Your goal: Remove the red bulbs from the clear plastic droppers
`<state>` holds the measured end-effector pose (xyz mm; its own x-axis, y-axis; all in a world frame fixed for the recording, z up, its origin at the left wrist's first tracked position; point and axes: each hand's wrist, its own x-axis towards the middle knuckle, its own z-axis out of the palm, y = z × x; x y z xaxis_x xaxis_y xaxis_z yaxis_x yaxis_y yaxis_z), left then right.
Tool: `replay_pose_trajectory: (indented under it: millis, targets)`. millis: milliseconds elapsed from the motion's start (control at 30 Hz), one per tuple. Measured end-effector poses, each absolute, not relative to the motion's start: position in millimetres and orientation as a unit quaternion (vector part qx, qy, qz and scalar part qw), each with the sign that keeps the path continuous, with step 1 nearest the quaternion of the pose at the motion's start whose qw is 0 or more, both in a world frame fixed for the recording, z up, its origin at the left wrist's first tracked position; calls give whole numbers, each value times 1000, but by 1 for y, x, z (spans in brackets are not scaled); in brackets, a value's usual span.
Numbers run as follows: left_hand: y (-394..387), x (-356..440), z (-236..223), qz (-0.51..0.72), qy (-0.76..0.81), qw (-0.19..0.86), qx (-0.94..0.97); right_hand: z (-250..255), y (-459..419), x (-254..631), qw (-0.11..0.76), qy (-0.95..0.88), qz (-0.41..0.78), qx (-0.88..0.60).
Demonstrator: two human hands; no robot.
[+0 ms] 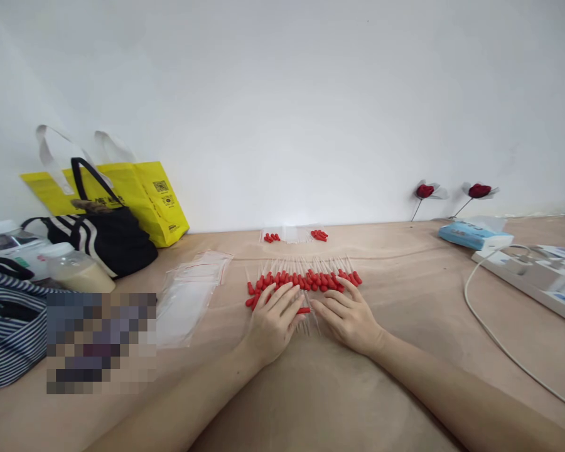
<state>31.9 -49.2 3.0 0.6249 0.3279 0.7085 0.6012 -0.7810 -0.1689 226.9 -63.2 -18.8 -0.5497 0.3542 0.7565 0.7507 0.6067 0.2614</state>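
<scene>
At 12 o'clock from left hand [270, 323], right hand [351, 319] | red-bulbed droppers [313, 277] laid mostly stems-to-12 | grips can't be told

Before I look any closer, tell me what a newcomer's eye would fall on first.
Probably the bright red-ended droppers spread in a row mid-picture, with the left hand and right hand at their near side. Next, the big yellow bag at the left, behind a black bag; then two dark red flowers at the right.
</scene>
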Motion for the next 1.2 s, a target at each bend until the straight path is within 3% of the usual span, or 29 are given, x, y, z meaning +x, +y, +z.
replay_pose_trajectory:
  millis: [967,1200]
  targets:
    - [-49,31,-4,-307,-251,167,-903,-24,-65,225,367,-845,-233,-311]
    - [-46,18,-6,-312,-284,136,-896,-24,-65,232,370,-809,-221,-399]
